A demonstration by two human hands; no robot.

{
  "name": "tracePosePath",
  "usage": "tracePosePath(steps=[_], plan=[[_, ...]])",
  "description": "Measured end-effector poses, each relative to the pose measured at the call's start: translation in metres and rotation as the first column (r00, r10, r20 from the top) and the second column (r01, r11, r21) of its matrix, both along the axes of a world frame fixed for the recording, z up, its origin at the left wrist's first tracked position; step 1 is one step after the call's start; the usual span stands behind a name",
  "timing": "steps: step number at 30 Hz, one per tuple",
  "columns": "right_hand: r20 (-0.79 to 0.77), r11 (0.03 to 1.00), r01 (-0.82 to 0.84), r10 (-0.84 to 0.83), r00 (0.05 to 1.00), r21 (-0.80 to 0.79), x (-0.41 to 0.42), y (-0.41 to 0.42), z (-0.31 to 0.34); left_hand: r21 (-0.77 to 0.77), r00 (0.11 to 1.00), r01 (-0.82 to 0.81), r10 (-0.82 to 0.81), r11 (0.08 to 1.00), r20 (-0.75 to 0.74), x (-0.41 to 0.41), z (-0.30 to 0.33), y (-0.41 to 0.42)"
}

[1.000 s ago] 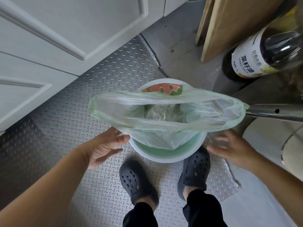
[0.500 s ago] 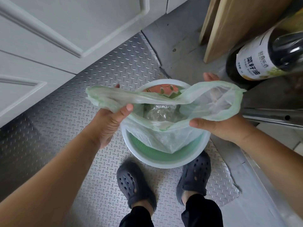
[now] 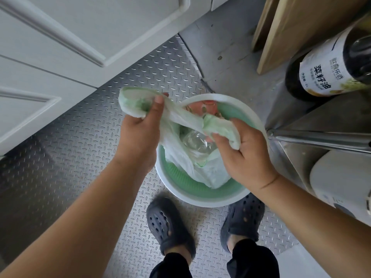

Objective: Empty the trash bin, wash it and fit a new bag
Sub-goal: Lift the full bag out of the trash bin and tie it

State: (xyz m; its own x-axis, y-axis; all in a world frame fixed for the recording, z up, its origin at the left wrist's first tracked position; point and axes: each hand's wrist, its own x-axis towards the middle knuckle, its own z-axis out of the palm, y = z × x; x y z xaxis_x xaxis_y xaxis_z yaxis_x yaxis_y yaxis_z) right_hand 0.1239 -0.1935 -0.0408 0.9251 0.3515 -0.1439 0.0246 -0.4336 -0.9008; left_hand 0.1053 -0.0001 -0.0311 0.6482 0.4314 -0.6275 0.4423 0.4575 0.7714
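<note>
A round trash bin (image 3: 202, 194) with a white rim and green inside stands on the floor between my feet. A pale green translucent trash bag (image 3: 208, 175) sits in it, holding a crumpled clear plastic item (image 3: 193, 140) and some reddish waste (image 3: 204, 106). My left hand (image 3: 140, 127) grips the bunched left side of the bag's mouth above the bin's left rim. My right hand (image 3: 247, 149) grips the bunched right side above the bin's middle. The bag's rim is stretched between both hands.
White cabinet doors (image 3: 70, 47) stand to the left over a metal tread-plate floor (image 3: 60, 157). A large dark oil bottle (image 3: 325, 75) and wooden boards (image 3: 301, 27) are at the upper right. A steel shelf frame (image 3: 321, 137) and a white container (image 3: 341, 183) crowd the right.
Both hands went from open beside the bin to gripping the bag's rim. They have gathered the wide-open mouth into bunches and drawn the two sides closer together.
</note>
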Motion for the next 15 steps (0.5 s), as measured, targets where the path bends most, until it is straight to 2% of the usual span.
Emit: tracePosePath(steps=[3,5,8,10,11,12,13,15], plan=[[-0.161,0.965,0.219,-0.195,0.967,0.144,0.004,0.006,0.006,-0.065,0.986,-0.162,0.164,0.985,0.031,0.007,0.005,-0.003],[-0.340,0.872,0.442,-0.358,0.870,0.212,0.009,0.010,0.006,-0.159,0.962,-0.261,0.270,0.952,0.036,0.011,0.007,-0.004],[-0.653,0.578,0.796,-0.537,0.534,0.176,0.016,0.009,0.000,-0.299,0.926,-0.369,0.374,0.880,-0.042,0.016,0.007,-0.005],[-0.735,0.425,0.899,-0.576,0.358,0.105,0.017,0.005,-0.005,-0.355,0.906,-0.416,0.416,0.837,-0.078,0.016,0.004,-0.006],[-0.749,0.380,0.921,-0.584,0.312,0.087,0.017,0.002,-0.007,-0.360,0.899,-0.431,0.430,0.828,-0.086,0.015,0.001,-0.007],[-0.750,0.364,0.927,-0.589,0.302,0.087,0.016,0.000,-0.008,-0.336,0.897,-0.437,0.432,0.834,-0.094,0.014,-0.001,-0.008],[-0.732,0.380,0.919,-0.596,0.331,0.106,0.015,-0.001,-0.009,-0.295,0.902,-0.430,0.422,0.853,-0.095,0.013,-0.002,-0.009],[-0.639,0.481,0.858,-0.605,0.475,0.181,0.016,-0.001,-0.009,-0.197,0.929,-0.370,0.361,0.908,-0.081,0.010,-0.005,-0.014]])
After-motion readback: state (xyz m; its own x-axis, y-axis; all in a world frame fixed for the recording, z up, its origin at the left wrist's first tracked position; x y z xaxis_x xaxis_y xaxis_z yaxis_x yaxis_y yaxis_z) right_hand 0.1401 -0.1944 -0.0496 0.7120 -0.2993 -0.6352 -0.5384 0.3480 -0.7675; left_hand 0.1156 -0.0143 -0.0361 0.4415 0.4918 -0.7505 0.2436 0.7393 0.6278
